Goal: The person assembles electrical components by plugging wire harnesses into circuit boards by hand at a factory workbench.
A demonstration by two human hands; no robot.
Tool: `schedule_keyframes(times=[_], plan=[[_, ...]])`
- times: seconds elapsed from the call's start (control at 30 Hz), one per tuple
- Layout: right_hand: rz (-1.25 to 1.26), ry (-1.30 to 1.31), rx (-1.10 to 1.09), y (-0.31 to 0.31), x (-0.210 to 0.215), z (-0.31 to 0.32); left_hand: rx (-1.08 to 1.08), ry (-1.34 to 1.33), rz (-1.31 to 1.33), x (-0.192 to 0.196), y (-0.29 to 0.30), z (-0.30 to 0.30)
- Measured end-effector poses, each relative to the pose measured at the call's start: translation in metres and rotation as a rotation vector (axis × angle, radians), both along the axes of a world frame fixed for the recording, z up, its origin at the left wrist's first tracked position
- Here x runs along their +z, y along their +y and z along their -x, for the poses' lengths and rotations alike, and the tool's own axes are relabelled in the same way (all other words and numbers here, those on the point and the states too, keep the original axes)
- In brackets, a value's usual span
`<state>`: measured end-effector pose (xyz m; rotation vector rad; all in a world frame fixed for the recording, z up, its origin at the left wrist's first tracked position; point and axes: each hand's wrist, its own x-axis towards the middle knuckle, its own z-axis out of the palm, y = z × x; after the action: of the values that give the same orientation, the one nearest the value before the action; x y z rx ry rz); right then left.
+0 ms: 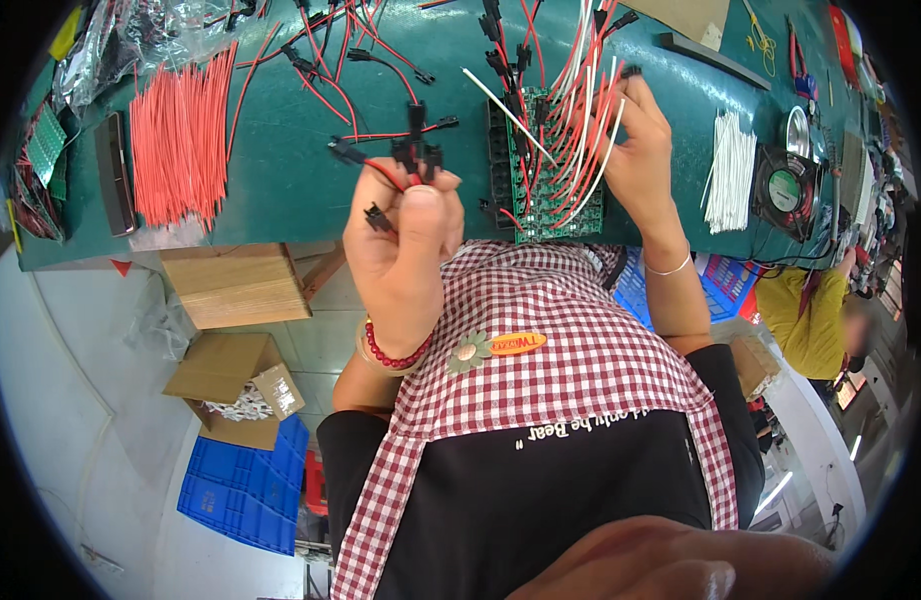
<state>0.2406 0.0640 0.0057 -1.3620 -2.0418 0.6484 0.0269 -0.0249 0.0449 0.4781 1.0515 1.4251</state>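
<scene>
My left hand is closed round a bunch of black plug connectors on red and black wires, held above the table's near edge. To the right, my right hand bends its fingers beside a green circuit board. At its fingertips is a black connector, seemingly pinched; the finger pads are partly hidden. Many red and white wires stand up from the board and lean toward the right hand. Black connectors on red and black wires hang over the board's far left.
A pile of red wires lies at left beside a dark bar. White wires, a black fan and a round metal dish lie at right. A clear plastic bag is far left. Below stands an open carton.
</scene>
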Motion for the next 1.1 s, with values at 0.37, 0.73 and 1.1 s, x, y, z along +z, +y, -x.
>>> schedule_keyframes(times=[0.37, 0.73, 1.1], plan=[[0.030, 0.124, -0.291, -0.009, 0.033, -0.029, -0.187, -0.143, 0.062, 0.028, -0.005, -0.005], [0.332, 0.632, -0.036, -0.061, 0.077, 0.018, -0.382, -0.426, -0.136, 0.020, 0.007, -0.034], [0.258, 0.336, 0.118, -0.064, 0.081, 0.014, -0.333, -0.305, -0.178, 0.017, 0.011, -0.038]])
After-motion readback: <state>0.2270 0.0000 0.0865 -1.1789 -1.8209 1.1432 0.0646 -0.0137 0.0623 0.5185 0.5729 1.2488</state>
